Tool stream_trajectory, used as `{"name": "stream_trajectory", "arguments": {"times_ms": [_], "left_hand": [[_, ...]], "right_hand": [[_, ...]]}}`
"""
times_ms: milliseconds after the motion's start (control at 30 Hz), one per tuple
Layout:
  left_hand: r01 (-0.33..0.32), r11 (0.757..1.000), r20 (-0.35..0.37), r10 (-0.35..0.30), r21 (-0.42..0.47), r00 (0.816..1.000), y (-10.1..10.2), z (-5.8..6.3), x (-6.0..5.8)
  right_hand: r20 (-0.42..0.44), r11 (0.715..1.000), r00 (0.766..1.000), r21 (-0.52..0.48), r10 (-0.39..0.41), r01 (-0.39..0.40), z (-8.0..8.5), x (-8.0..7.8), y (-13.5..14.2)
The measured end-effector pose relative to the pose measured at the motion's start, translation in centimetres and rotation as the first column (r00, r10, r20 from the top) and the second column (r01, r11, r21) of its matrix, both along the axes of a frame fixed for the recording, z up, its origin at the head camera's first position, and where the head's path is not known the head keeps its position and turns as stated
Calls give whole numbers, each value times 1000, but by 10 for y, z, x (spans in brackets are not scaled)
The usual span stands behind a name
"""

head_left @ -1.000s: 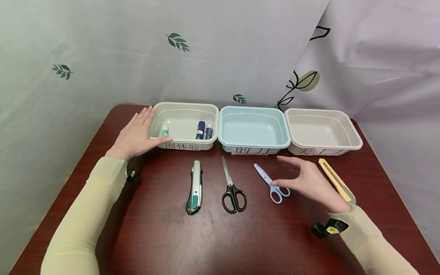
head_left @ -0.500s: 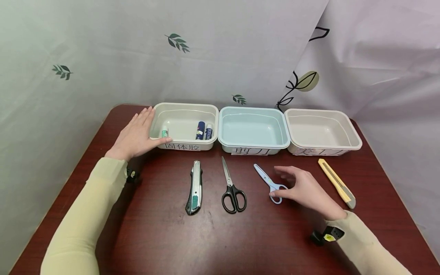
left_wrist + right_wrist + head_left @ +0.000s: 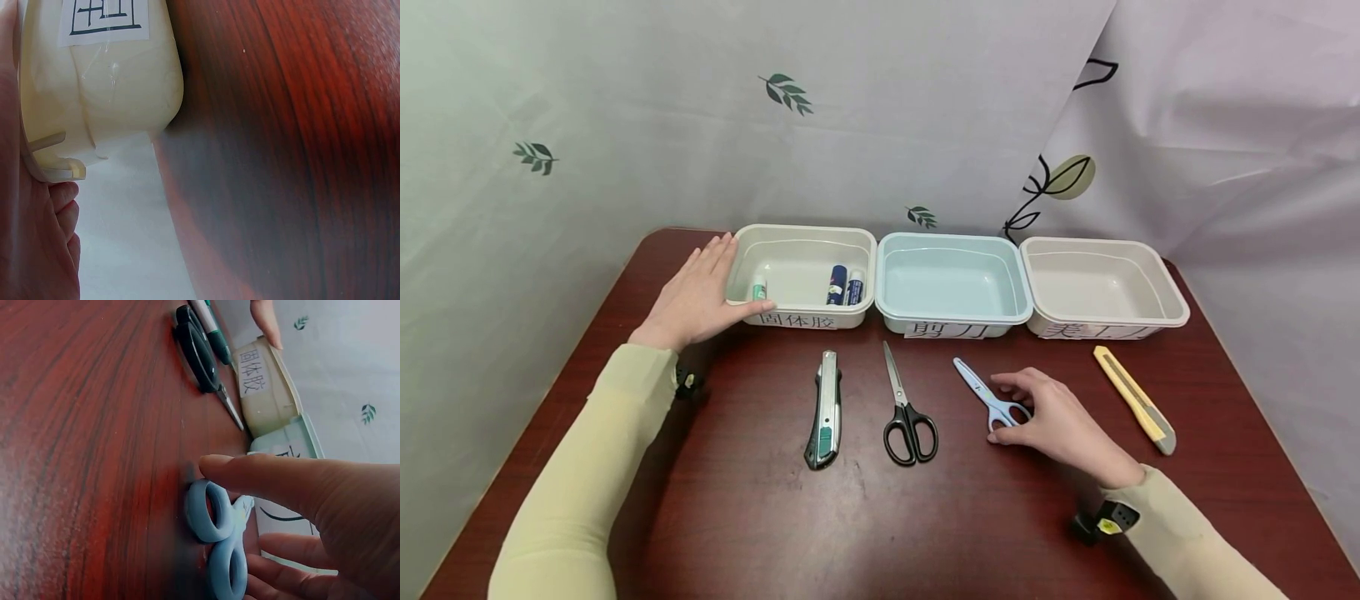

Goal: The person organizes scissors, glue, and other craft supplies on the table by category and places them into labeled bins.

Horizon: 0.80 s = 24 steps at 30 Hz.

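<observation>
Pale blue scissors [image 3: 981, 390] lie on the table, blades pointing away to the left. My right hand [image 3: 1060, 421] is over their handles. In the right wrist view, its thumb [image 3: 250, 472] extends beside one finger loop of the blue scissors [image 3: 206, 515], and the other fingers reach behind the second loop. No firm grip shows. My left hand [image 3: 692, 296] rests on the left end of the cream bin [image 3: 801, 318], thumb along the front rim. Its fingers [image 3: 67, 212] show beyond the rim in the left wrist view. Black-handled scissors [image 3: 904, 417] lie left of the blue ones.
The cream bin holds several glue sticks [image 3: 837, 285]. A light blue bin [image 3: 955, 287] and a beige bin [image 3: 1105, 287] continue the row, all with paper labels. A silver-black utility knife [image 3: 826, 408] lies at left, a yellow one [image 3: 1133, 400] at right. A curtain hangs behind.
My right hand has moved down and slightly left, from beside the yellow knife to the blue scissors' handles, its fingers drawing nearer the thumb. The left hand stays on the bin.
</observation>
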State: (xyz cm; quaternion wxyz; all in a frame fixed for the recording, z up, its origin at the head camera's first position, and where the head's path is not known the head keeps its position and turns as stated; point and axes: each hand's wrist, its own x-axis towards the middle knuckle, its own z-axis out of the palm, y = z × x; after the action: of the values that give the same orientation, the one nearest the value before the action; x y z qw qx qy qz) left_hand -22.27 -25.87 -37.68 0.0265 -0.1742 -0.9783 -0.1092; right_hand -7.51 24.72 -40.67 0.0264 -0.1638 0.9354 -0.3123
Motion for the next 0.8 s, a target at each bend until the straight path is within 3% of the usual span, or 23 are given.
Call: {"name": "stream_trajectory", "arguments": {"times_ms": [467,800], "left_hand": [[0,1000,-7,0,3,1000,1,0,0],[-2,1000,-4,2,-2,1000,1,-1,1]], "right_hand": [[-48,999,999,49,-18,20,2,-9,18],[-62,994,997,107,42,-36,8,-16,22]]}}
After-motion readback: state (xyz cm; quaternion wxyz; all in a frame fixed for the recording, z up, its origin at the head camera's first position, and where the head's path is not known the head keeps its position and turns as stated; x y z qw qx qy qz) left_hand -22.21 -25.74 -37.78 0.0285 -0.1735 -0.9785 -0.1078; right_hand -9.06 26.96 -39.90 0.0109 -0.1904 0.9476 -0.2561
